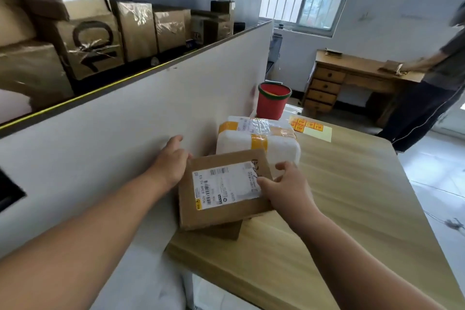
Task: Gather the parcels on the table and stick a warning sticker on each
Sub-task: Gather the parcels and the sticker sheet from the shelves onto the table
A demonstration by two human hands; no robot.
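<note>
Step in hand: judging by the pose, setting the top cardboard parcel squarely on the lower parcel; best done by lowering it flat, lining up the edges, and keeping its printed label facing up so bare cardboard is left for a sticker
Right hand: thumb pressed on the label's right end; the other fingers curl round the parcel's right edge, pinching it
Left hand: lies against the parcel's upper left corner, fingers loosely bent; whether they hook under the edge I cannot tell
Top cardboard parcel: middle of the frame, between the two hands, tilted and skewed over the lower parcel, beside the grey partition
Foam parcel: just above it in the frame, its near corner close to the right fingertips
Sticker sheet: upper right of the table, well apart from both hands; none peeled yet
</note>
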